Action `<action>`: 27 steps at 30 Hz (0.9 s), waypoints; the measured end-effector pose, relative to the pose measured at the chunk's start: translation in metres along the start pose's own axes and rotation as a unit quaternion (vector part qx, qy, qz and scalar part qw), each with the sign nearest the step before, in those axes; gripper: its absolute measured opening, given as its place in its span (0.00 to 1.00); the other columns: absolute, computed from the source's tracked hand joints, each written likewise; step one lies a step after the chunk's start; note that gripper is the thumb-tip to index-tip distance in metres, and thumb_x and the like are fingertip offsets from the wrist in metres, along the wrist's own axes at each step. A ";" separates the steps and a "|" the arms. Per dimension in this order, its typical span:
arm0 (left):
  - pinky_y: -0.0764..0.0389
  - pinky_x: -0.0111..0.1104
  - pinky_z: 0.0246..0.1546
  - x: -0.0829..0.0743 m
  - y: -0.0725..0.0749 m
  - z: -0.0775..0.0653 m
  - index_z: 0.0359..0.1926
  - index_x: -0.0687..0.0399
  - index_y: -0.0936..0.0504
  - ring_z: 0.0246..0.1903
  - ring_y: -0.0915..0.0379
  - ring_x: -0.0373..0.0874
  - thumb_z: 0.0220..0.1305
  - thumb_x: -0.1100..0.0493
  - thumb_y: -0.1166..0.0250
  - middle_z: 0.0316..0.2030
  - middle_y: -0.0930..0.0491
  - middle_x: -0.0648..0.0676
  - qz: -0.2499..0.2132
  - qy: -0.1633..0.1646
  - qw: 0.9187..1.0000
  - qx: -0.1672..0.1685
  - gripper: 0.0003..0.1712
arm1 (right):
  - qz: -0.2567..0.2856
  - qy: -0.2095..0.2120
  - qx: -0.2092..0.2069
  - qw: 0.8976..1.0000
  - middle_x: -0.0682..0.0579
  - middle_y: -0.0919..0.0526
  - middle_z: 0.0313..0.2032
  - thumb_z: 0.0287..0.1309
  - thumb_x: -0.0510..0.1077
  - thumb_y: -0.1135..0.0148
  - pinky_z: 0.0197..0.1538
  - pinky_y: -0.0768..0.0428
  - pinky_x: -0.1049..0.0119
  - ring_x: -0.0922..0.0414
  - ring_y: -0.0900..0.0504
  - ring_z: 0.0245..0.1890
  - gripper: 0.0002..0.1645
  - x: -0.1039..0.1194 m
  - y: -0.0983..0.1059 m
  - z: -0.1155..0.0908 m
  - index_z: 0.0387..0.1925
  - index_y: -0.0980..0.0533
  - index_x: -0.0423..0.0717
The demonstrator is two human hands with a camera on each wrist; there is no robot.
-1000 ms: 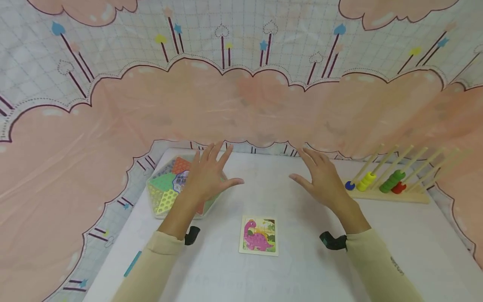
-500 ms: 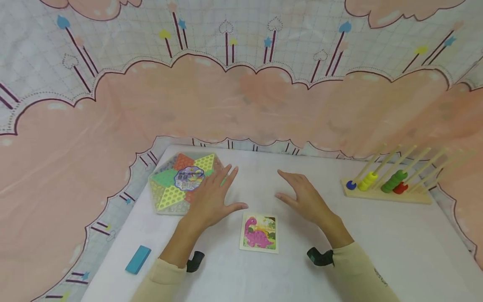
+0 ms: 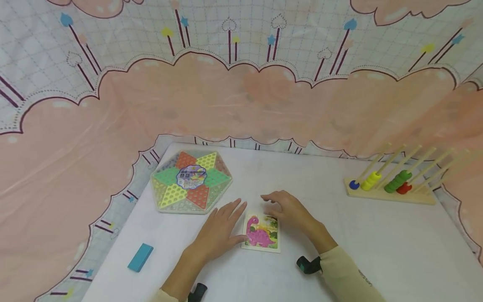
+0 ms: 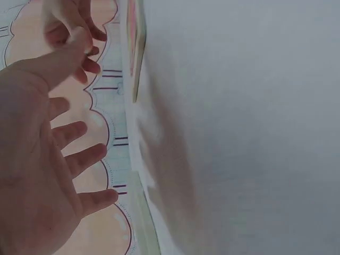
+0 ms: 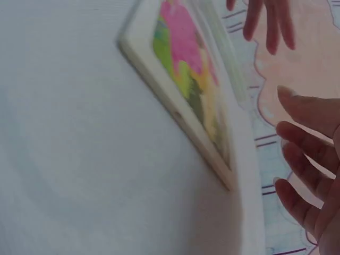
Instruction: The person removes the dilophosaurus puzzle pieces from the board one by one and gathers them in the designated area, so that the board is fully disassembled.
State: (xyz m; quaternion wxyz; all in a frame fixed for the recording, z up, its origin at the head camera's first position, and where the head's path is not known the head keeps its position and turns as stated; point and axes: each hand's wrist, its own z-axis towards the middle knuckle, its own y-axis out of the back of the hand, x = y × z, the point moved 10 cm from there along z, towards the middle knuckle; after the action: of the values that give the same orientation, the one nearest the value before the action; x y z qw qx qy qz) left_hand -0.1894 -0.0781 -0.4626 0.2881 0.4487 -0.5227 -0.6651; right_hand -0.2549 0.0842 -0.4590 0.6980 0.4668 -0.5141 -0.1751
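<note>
A small square jigsaw puzzle [image 3: 262, 235] with a pink dinosaur in a pale frame lies on the white table. At its left side is my left hand [image 3: 220, 230], fingers spread, the thumb overlapping the picture's left edge in the head view. My right hand [image 3: 290, 209] hovers by the puzzle's top right corner with its fingers slightly bent. In the left wrist view, the left palm [image 4: 32, 159] stands above the tabletop and grips nothing. The right wrist view has the right fingers [image 5: 300, 151] apart from the puzzle's wooden edge [image 5: 175, 114].
Behind the left hand lies a hexagonal clear game box [image 3: 192, 180] with coloured triangles. A blue block [image 3: 140, 257] is at the left. At the back right stands a wooden peg rack [image 3: 390, 195] with coloured beads. A patterned cloth [image 3: 241, 100] hangs behind the table.
Both hands have come down and inward, from far above the table's back toward the puzzle. The game box and blue block, partly covered before, are now in full sight. The puzzle stays put.
</note>
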 end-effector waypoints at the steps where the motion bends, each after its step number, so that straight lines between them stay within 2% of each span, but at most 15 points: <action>1: 0.34 0.61 0.72 -0.002 -0.005 -0.002 0.80 0.42 0.44 0.76 0.40 0.54 0.63 0.36 0.32 0.80 0.42 0.51 -0.005 -0.005 1.000 0.009 0.51 | 0.000 -0.003 0.011 1.000 0.55 0.13 0.53 0.61 0.49 0.29 0.56 0.15 0.57 0.57 0.18 0.51 0.28 0.000 -0.005 0.001 0.63 0.21 0.54; 4: 0.35 0.62 0.72 -0.005 -0.017 -0.007 0.78 0.42 0.38 0.77 0.40 0.54 0.63 0.41 0.30 0.79 0.41 0.51 -0.017 -0.016 0.999 0.035 0.46 | 0.006 -0.013 0.040 0.999 0.59 0.14 0.49 0.61 0.49 0.28 0.50 0.17 0.66 0.62 0.21 0.45 0.28 0.000 -0.020 0.003 0.62 0.20 0.55; 7: 0.35 0.62 0.72 -0.009 -0.024 -0.011 0.77 0.42 0.35 0.76 0.40 0.55 0.63 0.44 0.30 0.79 0.41 0.51 -0.025 -0.027 0.998 0.054 0.43 | 0.005 -0.005 0.061 0.998 0.60 0.15 0.45 0.60 0.49 0.27 0.43 0.21 0.72 0.64 0.24 0.39 0.27 0.003 -0.030 0.006 0.61 0.19 0.54; 12: 0.34 0.61 0.72 -0.016 -0.026 -0.014 0.75 0.42 0.32 0.75 0.39 0.55 0.65 0.48 0.31 0.78 0.38 0.51 -0.013 -0.044 0.995 0.083 0.39 | -0.011 0.006 0.080 0.997 0.62 0.19 0.39 0.60 0.52 0.28 0.37 0.26 0.75 0.64 0.27 0.36 0.28 0.006 -0.039 0.010 0.61 0.19 0.53; 19: 0.32 0.63 0.70 -0.022 -0.028 -0.016 0.72 0.39 0.28 0.75 0.38 0.57 0.66 0.51 0.31 0.74 0.32 0.50 0.013 -0.062 0.993 0.097 0.34 | -0.038 0.011 0.083 0.996 0.61 0.17 0.45 0.58 0.55 0.27 0.42 0.22 0.74 0.66 0.24 0.39 0.24 0.010 -0.041 0.013 0.56 0.16 0.58; 27: 0.33 0.65 0.69 -0.026 -0.028 -0.020 0.71 0.38 0.26 0.75 0.39 0.58 0.68 0.54 0.33 0.74 0.31 0.48 0.019 -0.070 0.992 0.106 0.31 | -0.022 0.021 0.101 0.994 0.61 0.18 0.47 0.60 0.55 0.28 0.44 0.23 0.72 0.66 0.24 0.38 0.21 0.012 -0.045 0.013 0.55 0.16 0.63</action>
State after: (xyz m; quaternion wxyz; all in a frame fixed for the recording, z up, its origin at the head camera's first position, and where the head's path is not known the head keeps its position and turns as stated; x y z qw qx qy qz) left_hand -0.1578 -0.0562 -0.4827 0.2140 0.4190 -0.6174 -0.6305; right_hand -0.2502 0.0465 -0.4894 0.6537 0.5496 -0.5041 -0.1281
